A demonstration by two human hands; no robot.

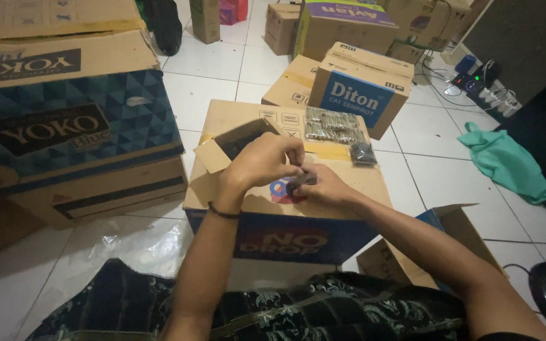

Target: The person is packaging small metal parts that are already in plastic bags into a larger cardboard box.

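From my remote seat, I see both hands meet over a closed carton [323,183] serving as a desk: the left hand [261,161] curls its fingers down over a small dark part [301,182], while the right hand [321,187] pinches it from below. Both sets of fingers are closed on the part. I judge the work mid-run: a clear bag of small packed pieces [334,124] and a little dark bag [363,153] lie finished or waiting at the carton's far edge, and a small open box [235,144] sits just left of the hands. Around it, a white tiled floor [437,136] crowded with stacked cartons [71,120], a green cloth [507,163] and a power strip [475,82].
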